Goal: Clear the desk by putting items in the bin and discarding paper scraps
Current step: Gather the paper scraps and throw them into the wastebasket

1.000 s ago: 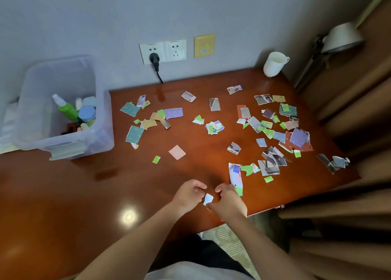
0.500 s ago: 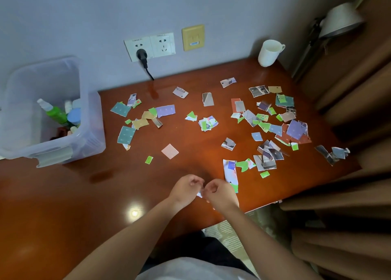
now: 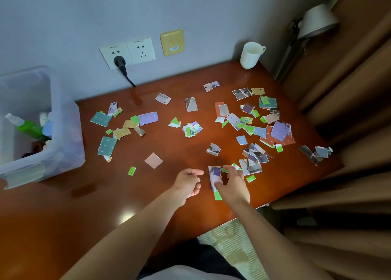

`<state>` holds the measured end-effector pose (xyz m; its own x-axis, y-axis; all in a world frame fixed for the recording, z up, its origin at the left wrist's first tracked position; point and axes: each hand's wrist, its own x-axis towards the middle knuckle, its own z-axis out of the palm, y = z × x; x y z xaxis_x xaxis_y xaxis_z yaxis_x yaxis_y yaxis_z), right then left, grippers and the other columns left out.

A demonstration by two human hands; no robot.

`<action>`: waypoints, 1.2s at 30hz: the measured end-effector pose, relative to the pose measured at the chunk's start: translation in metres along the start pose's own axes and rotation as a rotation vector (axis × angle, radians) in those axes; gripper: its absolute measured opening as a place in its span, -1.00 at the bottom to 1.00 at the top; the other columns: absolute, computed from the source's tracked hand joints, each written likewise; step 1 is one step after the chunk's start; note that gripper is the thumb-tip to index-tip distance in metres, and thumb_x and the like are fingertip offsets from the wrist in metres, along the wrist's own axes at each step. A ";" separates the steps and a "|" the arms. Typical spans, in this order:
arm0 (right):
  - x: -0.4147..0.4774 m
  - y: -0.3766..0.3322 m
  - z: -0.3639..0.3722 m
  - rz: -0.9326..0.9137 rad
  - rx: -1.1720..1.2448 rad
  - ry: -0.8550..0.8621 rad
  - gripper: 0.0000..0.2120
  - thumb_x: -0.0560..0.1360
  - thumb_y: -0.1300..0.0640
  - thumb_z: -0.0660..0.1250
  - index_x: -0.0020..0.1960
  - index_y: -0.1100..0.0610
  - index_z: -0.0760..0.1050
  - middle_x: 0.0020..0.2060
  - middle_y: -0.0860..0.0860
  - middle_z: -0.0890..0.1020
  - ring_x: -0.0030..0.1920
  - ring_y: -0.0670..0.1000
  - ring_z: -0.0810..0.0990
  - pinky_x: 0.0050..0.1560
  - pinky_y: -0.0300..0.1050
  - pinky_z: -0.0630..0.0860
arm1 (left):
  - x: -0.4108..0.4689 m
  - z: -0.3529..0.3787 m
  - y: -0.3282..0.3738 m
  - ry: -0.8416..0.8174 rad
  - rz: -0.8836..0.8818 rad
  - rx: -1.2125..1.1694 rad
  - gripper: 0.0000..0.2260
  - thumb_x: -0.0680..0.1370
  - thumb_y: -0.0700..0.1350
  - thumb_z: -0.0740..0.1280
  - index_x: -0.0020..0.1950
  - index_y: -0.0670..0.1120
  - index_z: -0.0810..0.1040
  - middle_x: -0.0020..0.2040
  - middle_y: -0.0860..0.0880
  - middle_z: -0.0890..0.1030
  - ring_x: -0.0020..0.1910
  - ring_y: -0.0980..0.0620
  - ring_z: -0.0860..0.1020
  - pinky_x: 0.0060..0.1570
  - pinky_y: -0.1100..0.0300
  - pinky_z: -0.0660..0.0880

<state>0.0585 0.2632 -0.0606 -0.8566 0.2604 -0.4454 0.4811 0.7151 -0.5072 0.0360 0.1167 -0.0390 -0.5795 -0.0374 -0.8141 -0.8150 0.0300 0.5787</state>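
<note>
Several torn, coloured paper scraps (image 3: 249, 127) lie scattered over the glossy brown desk (image 3: 148, 195). Nearest me is a long white-and-purple scrap (image 3: 214, 175) with a green end. My right hand (image 3: 233, 184) arches over it with thumb and fingers spread, the thumb on the scrap and the fingertips on small green bits beside it. To its left, my left hand (image 3: 188, 182) hovers with curled fingers; the small scrap passed into it is hidden inside. The clear plastic bin (image 3: 63, 144) stands on the desk's left, holding a green spray bottle (image 3: 27, 127) and other small containers.
A white mug (image 3: 251, 55) stands at the desk's back right corner. A plug and cable (image 3: 123, 70) hang from the wall sockets behind the desk. A lamp (image 3: 315, 23) and brown curtains (image 3: 349, 110) border the right side. The desk's right front edge runs close to my right forearm.
The small white scrap that was between both hands has gone into my left hand. My right hand has moved forward and right and spread over the long scrap.
</note>
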 end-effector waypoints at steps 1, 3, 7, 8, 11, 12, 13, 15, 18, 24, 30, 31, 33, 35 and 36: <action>0.003 -0.001 -0.001 -0.019 -0.073 -0.003 -0.38 0.46 0.00 0.41 0.45 -0.10 0.25 0.38 0.02 0.34 0.04 -0.03 0.56 -0.22 -0.22 0.58 | 0.001 0.002 0.002 0.010 -0.018 0.007 -0.71 0.63 -0.30 0.11 0.13 -0.10 0.59 -0.14 -0.07 0.50 -0.30 0.08 0.44 -0.34 0.28 0.46; 0.009 -0.003 -0.003 -0.047 -0.189 -0.019 -0.27 0.45 -0.05 0.43 0.51 -0.12 0.13 0.40 0.03 0.30 0.17 0.03 0.56 -0.10 -0.17 0.59 | 0.003 0.006 0.006 0.043 -0.050 0.016 -0.68 0.62 -0.31 0.07 0.14 -0.11 0.59 -0.18 -0.05 0.46 -0.35 0.08 0.39 -0.48 0.32 0.38; 0.014 -0.008 -0.006 -0.039 -0.327 -0.072 -0.20 0.42 -0.10 0.46 0.51 -0.09 0.11 0.32 0.06 0.30 0.20 0.05 0.54 -0.06 -0.15 0.58 | 0.005 0.012 0.012 0.116 -0.097 0.028 -0.63 0.64 -0.30 0.00 0.17 -0.14 0.58 -0.23 -0.07 0.44 -0.43 0.08 0.28 -0.52 0.32 0.28; 0.015 -0.009 -0.006 -0.035 -0.337 -0.075 -0.23 0.41 -0.09 0.47 0.48 -0.08 0.15 0.30 0.06 0.30 0.17 0.05 0.55 -0.06 -0.15 0.57 | 0.005 0.014 0.013 0.123 -0.103 0.031 -0.63 0.65 -0.29 -0.01 0.19 -0.15 0.58 -0.21 -0.08 0.45 -0.45 0.08 0.27 -0.52 0.32 0.27; 0.015 -0.012 -0.007 -0.040 -0.327 -0.057 -0.36 0.38 -0.05 0.50 0.34 -0.05 0.26 0.22 0.04 0.32 0.09 0.05 0.57 -0.10 -0.18 0.56 | 0.004 0.015 0.018 0.114 -0.136 0.051 -0.65 0.66 -0.24 0.01 0.26 -0.14 0.55 -0.13 -0.10 0.48 -0.45 0.08 0.30 -0.56 0.34 0.29; 0.015 -0.013 -0.007 -0.049 -0.324 -0.040 -0.40 0.38 -0.04 0.51 0.30 -0.04 0.28 0.20 0.03 0.34 0.08 0.05 0.56 -0.11 -0.18 0.55 | 0.004 0.016 0.019 0.100 -0.154 0.045 -0.67 0.67 -0.21 0.04 0.28 -0.12 0.54 -0.12 -0.08 0.48 -0.42 0.08 0.33 -0.52 0.35 0.32; 0.014 -0.014 -0.007 -0.070 -0.318 -0.019 -0.44 0.38 -0.02 0.50 0.26 -0.04 0.30 0.17 0.01 0.37 0.08 0.04 0.55 -0.14 -0.19 0.54 | 0.004 0.015 0.019 0.079 -0.168 0.041 -0.70 0.67 -0.16 0.09 0.30 -0.10 0.52 -0.09 -0.07 0.49 -0.35 0.08 0.38 -0.44 0.34 0.35; 0.013 -0.013 -0.005 -0.122 -0.283 0.025 -0.59 0.41 0.04 0.46 0.17 -0.04 0.35 0.10 -0.04 0.47 0.01 -0.01 0.53 -0.22 -0.21 0.50 | 0.003 0.013 0.017 0.053 -0.152 0.039 -0.73 0.64 -0.05 0.18 0.30 -0.06 0.51 -0.10 -0.02 0.49 -0.22 0.07 0.45 -0.32 0.31 0.39; 0.011 -0.011 -0.003 -0.063 -0.111 0.020 -0.84 0.51 0.11 0.32 0.06 -0.04 0.42 -0.09 -0.08 0.61 -0.16 -0.05 0.55 -0.26 -0.21 0.54 | 0.005 0.010 0.012 0.059 -0.055 0.032 -0.81 0.65 -0.08 0.18 0.20 -0.02 0.53 -0.09 0.03 0.49 -0.17 0.09 0.46 -0.16 0.27 0.48; 0.001 -0.025 -0.007 0.158 0.490 0.004 -0.93 0.53 0.16 0.34 -0.02 0.03 0.50 -0.14 -0.05 0.60 -0.18 -0.09 0.56 -0.32 -0.30 0.44 | 0.008 0.003 0.010 0.024 -0.041 0.024 -0.69 0.59 0.09 0.27 0.25 -0.04 0.47 0.07 -0.03 0.52 0.06 0.01 0.50 0.15 0.09 0.47; -0.024 -0.037 -0.012 0.340 0.956 -0.227 -0.92 0.47 0.27 0.41 -0.04 0.17 0.62 -0.25 0.11 0.64 -0.37 -0.03 0.53 -0.44 -0.22 0.38 | 0.004 0.004 0.010 -0.205 -0.051 0.122 -0.58 0.50 0.23 0.33 0.10 -0.10 0.54 -0.09 -0.10 0.60 -0.06 -0.05 0.59 0.04 0.10 0.52; -0.028 -0.037 -0.011 0.345 0.976 -0.218 -0.91 0.48 0.27 0.40 -0.03 0.17 0.63 -0.24 0.13 0.65 -0.36 -0.03 0.55 -0.44 -0.22 0.39 | 0.003 0.004 0.009 -0.198 -0.039 0.140 -0.67 0.56 0.16 0.29 0.09 -0.10 0.54 -0.10 -0.09 0.59 -0.06 -0.05 0.58 0.03 0.09 0.51; -0.036 -0.037 -0.010 0.354 1.013 -0.178 -0.89 0.52 0.26 0.36 0.00 0.16 0.64 -0.19 0.12 0.70 -0.30 -0.01 0.60 -0.39 -0.21 0.43 | 0.000 0.003 0.006 -0.170 -0.038 0.151 -0.75 0.62 0.08 0.21 0.10 -0.07 0.52 0.00 -0.09 0.60 0.03 -0.04 0.59 0.12 0.08 0.50; -0.040 -0.038 -0.007 0.375 1.031 -0.115 -0.87 0.55 0.23 0.32 0.00 0.13 0.64 -0.15 0.09 0.72 -0.24 -0.01 0.61 -0.32 -0.19 0.48 | 0.000 -0.001 0.004 -0.126 -0.021 0.160 -0.79 0.65 0.04 0.17 0.02 -0.03 0.53 0.01 -0.06 0.59 0.09 -0.03 0.56 0.18 0.09 0.48; -0.041 -0.037 -0.005 0.399 1.020 -0.083 -0.86 0.57 0.22 0.30 0.01 0.11 0.63 -0.13 0.08 0.71 -0.23 -0.01 0.61 -0.30 -0.19 0.50 | 0.000 -0.003 0.003 -0.118 -0.016 0.152 -0.79 0.65 0.02 0.16 -0.05 0.00 0.54 -0.01 -0.04 0.58 0.09 -0.03 0.54 0.19 0.09 0.47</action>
<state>0.0745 0.2291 -0.0202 -0.6080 0.2818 -0.7422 0.6817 -0.2938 -0.6700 0.0337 0.1138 -0.0375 -0.5546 0.0780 -0.8284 -0.8092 0.1814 0.5588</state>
